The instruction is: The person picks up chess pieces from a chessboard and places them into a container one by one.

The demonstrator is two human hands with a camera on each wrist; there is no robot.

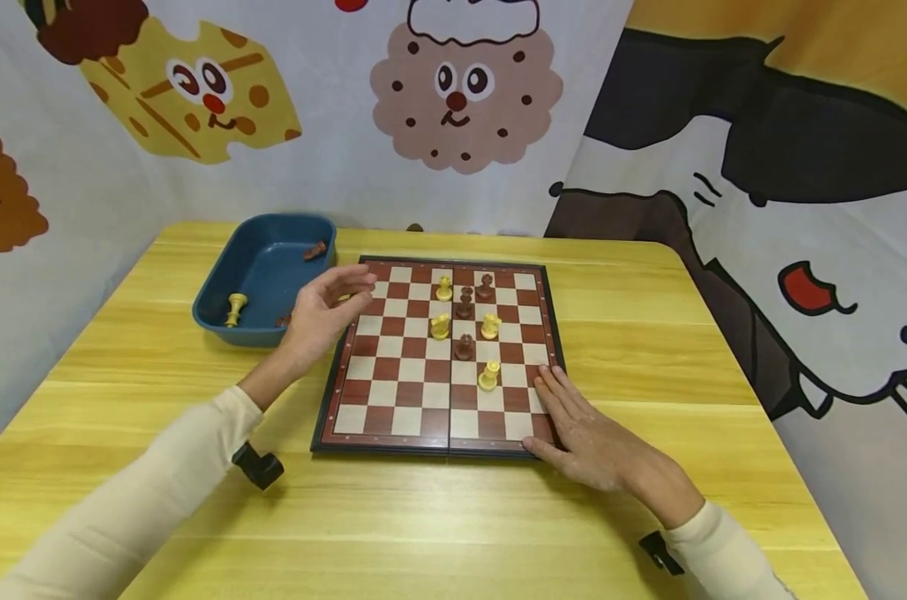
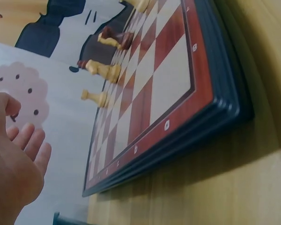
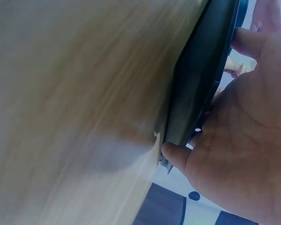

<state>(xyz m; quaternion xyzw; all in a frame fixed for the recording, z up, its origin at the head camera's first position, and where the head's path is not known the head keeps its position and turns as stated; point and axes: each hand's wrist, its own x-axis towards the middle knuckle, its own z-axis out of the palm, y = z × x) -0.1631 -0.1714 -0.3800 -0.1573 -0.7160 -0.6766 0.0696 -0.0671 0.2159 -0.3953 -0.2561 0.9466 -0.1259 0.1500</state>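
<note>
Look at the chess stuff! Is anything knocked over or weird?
Nothing looks spilled or broken. In the blue bin, a brown piece and a yellow piece lie toppled, while the standing pieces on the chessboard look upright. That's probably just loose storage, so nothing really stands out.

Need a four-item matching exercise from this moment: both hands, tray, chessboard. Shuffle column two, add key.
1. Left hand
2. Blue tray
3. Right hand
4. Chessboard

A. Checked red-brown and cream
B. Rests at the chessboard's near right corner
C. By the chessboard's left edge, no piece visible in it
D. Has loose chess pieces lying inside

Pairs: 1-C, 2-D, 3-B, 4-A
</note>
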